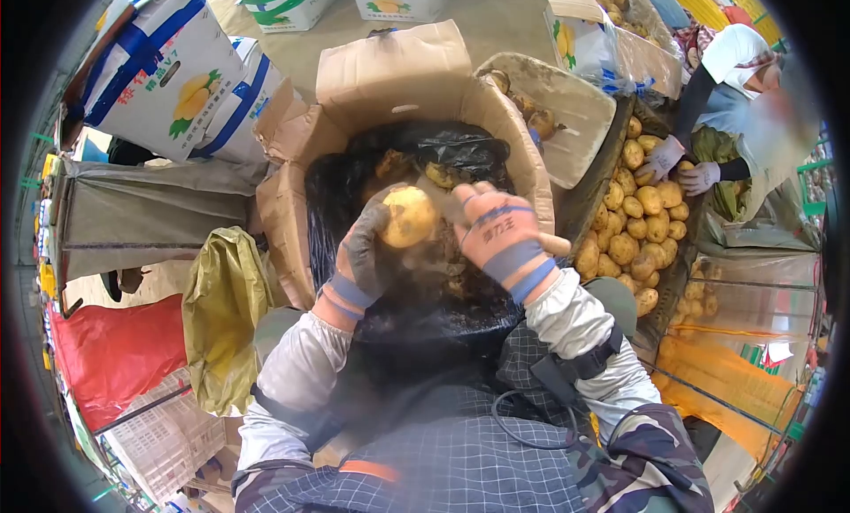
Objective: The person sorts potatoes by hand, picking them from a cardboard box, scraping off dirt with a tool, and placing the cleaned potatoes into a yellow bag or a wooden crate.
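My left hand (363, 247), in a soiled glove, is closed around a potato (408, 216) with dark patches on its skin. Close on its right, my right hand (500, 234) wears an orange glove with dark lettering and is curled shut. A tan, rounded handle (555, 245) sticks out of the fist on the little-finger side; the tool's other end is blurred and hidden. Both hands are over a cardboard box (394, 70) lined with a black plastic bag (460, 146). Dark, dirty scraps lie inside the bag, partly blurred.
Many potatoes (651, 225) fill a trough on the right, where another person's gloved hands (682, 168) reach in. A dirty white foam tray (575, 128) leans behind my box. Printed cartons (177, 79) stand at left; a yellow-green sack (226, 314) hangs nearer me.
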`<state>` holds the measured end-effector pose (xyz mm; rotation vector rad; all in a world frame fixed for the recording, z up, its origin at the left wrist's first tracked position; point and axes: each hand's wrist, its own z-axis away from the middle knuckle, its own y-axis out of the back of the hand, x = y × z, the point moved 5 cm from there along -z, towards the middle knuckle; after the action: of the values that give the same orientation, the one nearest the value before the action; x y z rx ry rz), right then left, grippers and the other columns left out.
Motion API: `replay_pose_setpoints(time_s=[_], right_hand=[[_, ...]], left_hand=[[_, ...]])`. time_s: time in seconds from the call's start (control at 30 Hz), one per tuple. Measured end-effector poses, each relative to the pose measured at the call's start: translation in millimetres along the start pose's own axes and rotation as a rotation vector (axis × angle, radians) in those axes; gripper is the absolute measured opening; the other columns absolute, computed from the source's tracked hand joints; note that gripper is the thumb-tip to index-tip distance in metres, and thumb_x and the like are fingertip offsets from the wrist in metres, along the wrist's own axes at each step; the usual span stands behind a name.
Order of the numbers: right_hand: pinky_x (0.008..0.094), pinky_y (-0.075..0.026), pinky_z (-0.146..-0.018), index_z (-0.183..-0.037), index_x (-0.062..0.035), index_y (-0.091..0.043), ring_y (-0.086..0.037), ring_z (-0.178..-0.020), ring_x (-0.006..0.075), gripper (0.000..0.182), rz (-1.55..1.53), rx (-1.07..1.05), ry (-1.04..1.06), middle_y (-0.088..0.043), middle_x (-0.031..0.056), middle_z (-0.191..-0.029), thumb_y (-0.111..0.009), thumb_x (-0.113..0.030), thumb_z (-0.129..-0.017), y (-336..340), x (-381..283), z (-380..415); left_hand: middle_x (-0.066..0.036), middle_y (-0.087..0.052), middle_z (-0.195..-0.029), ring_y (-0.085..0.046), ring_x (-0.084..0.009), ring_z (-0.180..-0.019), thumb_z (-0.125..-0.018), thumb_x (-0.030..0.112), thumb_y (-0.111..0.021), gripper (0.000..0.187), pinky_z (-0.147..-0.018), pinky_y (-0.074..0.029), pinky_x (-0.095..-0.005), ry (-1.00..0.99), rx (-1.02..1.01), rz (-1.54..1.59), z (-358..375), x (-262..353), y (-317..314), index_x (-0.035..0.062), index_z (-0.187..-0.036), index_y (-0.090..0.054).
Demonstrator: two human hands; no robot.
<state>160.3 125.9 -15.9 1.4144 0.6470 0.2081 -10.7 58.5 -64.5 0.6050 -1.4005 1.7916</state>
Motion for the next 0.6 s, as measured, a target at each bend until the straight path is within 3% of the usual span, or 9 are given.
replay_pose_setpoints(time_s=[0.07,0.17,0.23,0.3,0.4,0.5,0.6], right_hand=[[0.0357,-0.054,-0.066,-0.115,-0.0108,-0.059,-0.069,-0.078,0.0253,0.036,-0.075,0.236,0.073,-0.067,0.009,-0.093,-0.072,-0.026,-0.085,-6,22,-8],[0.0299,-0.05,-0.055,-0.133,-0.0084,-0.056,-0.063,-0.064,0.0153,0.049,-1.25,-0.345,-0.301,-0.066,0.0036,-0.086,-0.069,-0.025,-0.089,-12,31,-17],[0.0314,-0.053,-0.072,-0.139,-0.0066,-0.054,-0.065,-0.082,0.0142,0.057,-1.421,-0.469,-0.269,-0.067,0.0056,-0.106,-0.073,-0.023,-0.088,-5,22,-16],[0.0303,-0.052,-0.086,-0.144,-0.006,-0.049,-0.063,-0.101,0.0144,0.065,-1.518,-0.464,-0.217,-0.064,0.0075,-0.12,-0.077,-0.021,-0.087,-6,12,-15],[0.0316,-0.048,-0.1,-0.146,-0.0061,-0.046,-0.058,-0.118,0.0156,0.072,-1.608,-0.414,-0.132,-0.061,0.0093,-0.131,-0.08,-0.013,-0.083,-14,6,-17],[0.0328,-0.045,-0.106,-0.146,-0.0061,-0.047,-0.055,-0.124,0.0176,0.076,-1.536,-0.202,0.069,-0.06,0.01,-0.134,-0.08,-0.004,-0.078,-18,7,-25],[0.0329,-0.043,-0.109,-0.145,-0.0052,-0.048,-0.054,-0.127,0.0192,0.078,-1.316,-0.025,0.167,-0.059,0.0105,-0.136,-0.079,0.001,-0.074,-8,12,-29]], left_hand=[[-0.013,-0.058,-0.133,-0.061,-0.0252,-0.114,-0.092,0.039,-0.061,0.067,-0.094,-0.05,-0.0357,-0.116,-0.054,-0.121,1,19,-17,0.0036,-0.146,-0.043],[-0.011,-0.054,-0.139,-0.056,-0.0218,-0.125,-0.089,0.019,-0.064,0.062,-0.108,-0.046,-0.0359,-0.348,-0.168,-0.334,0,43,-38,0.0005,-0.145,-0.044],[-0.012,-0.054,-0.14,-0.055,-0.022,-0.127,-0.085,0.013,-0.069,0.067,-0.108,-0.045,-0.0356,-0.421,-0.135,-0.47,-6,45,-38,0.0017,-0.146,-0.043],[-0.012,-0.053,-0.141,-0.053,-0.0231,-0.13,-0.083,0.002,-0.069,0.07,-0.112,-0.041,-0.036,-0.509,-0.121,-0.632,-9,49,-37,0.001,-0.147,-0.042],[-0.013,-0.052,-0.142,-0.051,-0.0242,-0.132,-0.086,0.01,-0.068,0.069,-0.115,-0.037,-0.0373,-0.642,-0.133,-0.739,-12,50,-42,-0.0009,-0.148,-0.04],[-0.014,-0.047,-0.149,-0.045,-0.0244,-0.138,-0.082,0.023,-0.067,0.079,-0.117,-0.035,-0.0387,-0.518,-0.086,-0.496,-21,39,-27,-0.0012,-0.151,-0.036],[-0.013,-0.048,-0.147,-0.046,-0.0248,-0.137,-0.081,0.03,-0.065,0.081,-0.117,-0.035,-0.0385,-0.247,-0.166,-0.28,-29,34,-20,-0.0015,-0.151,-0.038]])
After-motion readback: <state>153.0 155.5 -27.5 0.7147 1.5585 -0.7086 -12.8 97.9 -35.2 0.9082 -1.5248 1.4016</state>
